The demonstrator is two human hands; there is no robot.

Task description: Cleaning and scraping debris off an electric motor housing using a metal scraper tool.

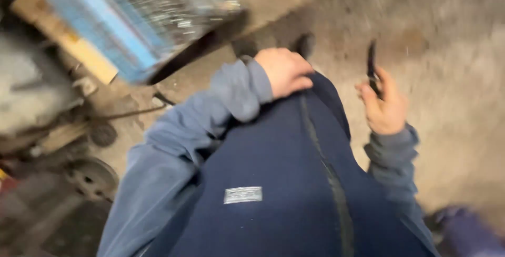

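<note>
Pretty blurry shot, but here's what I can make out standing here. Biggest thing is the concrete floor (452, 78), rough and grey, filling the far and right side. Next is the person's own leg in dark blue trousers (284, 183), one small pale label patch (243, 194) sewn on it. Over at the floor's far left corner sits one blue crate-looking thing (121, 20) with shiny bits on top, too smeared to count, and below it some greasy machinery with two dark round wheels or discs (93, 177). Two hands in view, both the person's. The left hand (285, 71) lies flat on the knee, fingers loosely curled and holding nothing. The right hand (385, 109) is raised out past the knee above bare floor, fingers wrapped around one slim black tool (372, 68), which sticks up out of the grip; can't tell exactly what kind of tool it is. My read: the person is mid-crouch with the tool in hand, bracing on the knee, so the moment looks like getting into position rather than working on anything yet.
</note>
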